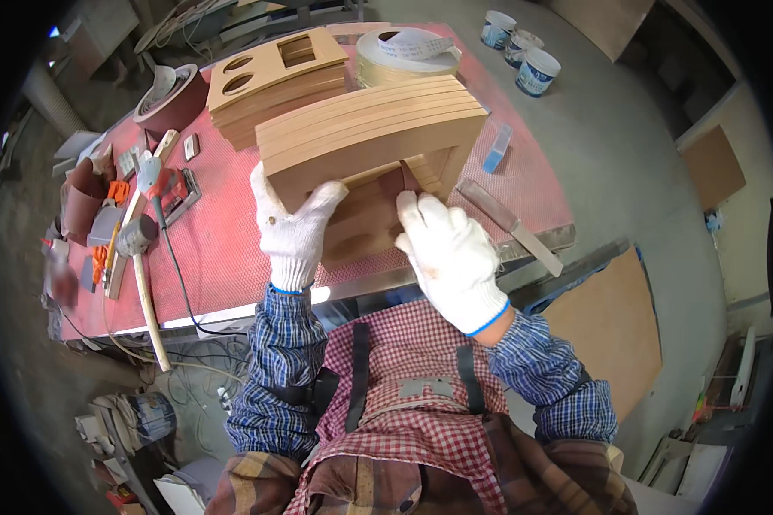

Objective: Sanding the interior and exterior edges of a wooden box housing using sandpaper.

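A block of several stacked wooden panels [369, 124] stands on edge in front of me, with an opening through its face. My left hand [296, 232], in a white knit glove, grips the block's lower left corner, the thumb in front and the fingers along its side. My right hand [448, 256], gloved too, pinches a folded piece of brown sandpaper [394, 181] in the opening, close to the inner wall. Its fingertips partly cover the sandpaper. Just right of the block, a flat file-like bar [511, 225] lies over the table edge.
Pink mesh covers the table [223, 266]. Behind the block are more cut-out panels [266, 81] and a large tape roll [404, 60]. An abrasive roll [172, 99], a corded red sander [167, 184] and wooden sticks [146, 296] lie left. Several buckets [538, 72] stand on the floor.
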`<action>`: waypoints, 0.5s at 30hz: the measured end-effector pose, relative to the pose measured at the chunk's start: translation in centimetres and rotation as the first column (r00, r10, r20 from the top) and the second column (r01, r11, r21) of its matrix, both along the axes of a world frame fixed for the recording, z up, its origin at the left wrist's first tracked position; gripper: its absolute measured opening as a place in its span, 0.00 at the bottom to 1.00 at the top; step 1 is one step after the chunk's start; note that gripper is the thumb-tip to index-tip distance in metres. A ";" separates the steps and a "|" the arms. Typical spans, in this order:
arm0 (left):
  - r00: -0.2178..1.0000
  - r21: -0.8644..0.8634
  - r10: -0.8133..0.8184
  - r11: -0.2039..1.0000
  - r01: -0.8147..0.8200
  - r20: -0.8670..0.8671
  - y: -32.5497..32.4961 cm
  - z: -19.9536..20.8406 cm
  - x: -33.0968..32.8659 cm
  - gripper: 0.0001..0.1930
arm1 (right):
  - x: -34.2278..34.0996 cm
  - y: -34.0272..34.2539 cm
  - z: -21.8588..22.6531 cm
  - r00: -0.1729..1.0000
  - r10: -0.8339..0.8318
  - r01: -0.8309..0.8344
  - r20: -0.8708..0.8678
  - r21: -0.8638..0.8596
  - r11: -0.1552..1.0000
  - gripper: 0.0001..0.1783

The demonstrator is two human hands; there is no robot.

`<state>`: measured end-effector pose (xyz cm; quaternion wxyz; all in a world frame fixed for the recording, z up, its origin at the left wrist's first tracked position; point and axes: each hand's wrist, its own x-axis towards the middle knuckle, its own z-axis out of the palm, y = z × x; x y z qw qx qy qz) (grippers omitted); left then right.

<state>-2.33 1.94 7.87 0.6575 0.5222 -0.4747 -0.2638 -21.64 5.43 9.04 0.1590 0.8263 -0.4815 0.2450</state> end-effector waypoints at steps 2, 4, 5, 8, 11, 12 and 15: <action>1.000 -0.109 -0.024 0.994 0.023 -0.009 -0.2 -0.2 0.2 0.34 | -0.4 -0.2 1.0 0.997 0.022 -0.020 -0.076 0.037 0.999 0.23; 0.992 -0.174 -0.003 0.984 0.025 0.126 -0.4 -0.8 0.8 0.36 | -0.4 -1.0 2.0 0.991 -0.039 0.028 -0.131 -0.090 0.996 0.22; 0.994 -0.172 0.000 0.985 0.019 0.114 -0.7 -0.9 0.7 0.36 | -0.3 -1.5 2.2 0.991 -0.022 0.010 -0.128 -0.087 0.996 0.19; 0.965 -0.184 0.082 0.982 -0.036 0.250 -1.1 -1.0 0.5 0.36 | 1.0 -3.5 2.3 0.954 -0.080 0.052 -0.290 -0.104 0.993 0.16; 0.930 -0.175 0.157 0.979 -0.102 0.333 -1.5 -1.1 0.6 0.38 | 1.3 -5.8 2.1 0.902 -0.066 0.008 -0.427 -0.137 0.991 0.15; 0.929 -0.183 0.154 0.979 -0.095 0.337 -1.7 -1.1 0.7 0.38 | 1.5 -6.0 2.3 0.911 0.018 -0.083 -0.412 -0.139 0.987 0.14; 0.916 -0.169 0.186 0.977 -0.133 0.356 -1.2 -1.1 1.1 0.38 | 1.0 -3.6 2.7 0.899 -0.069 0.064 -0.433 -0.026 0.998 0.11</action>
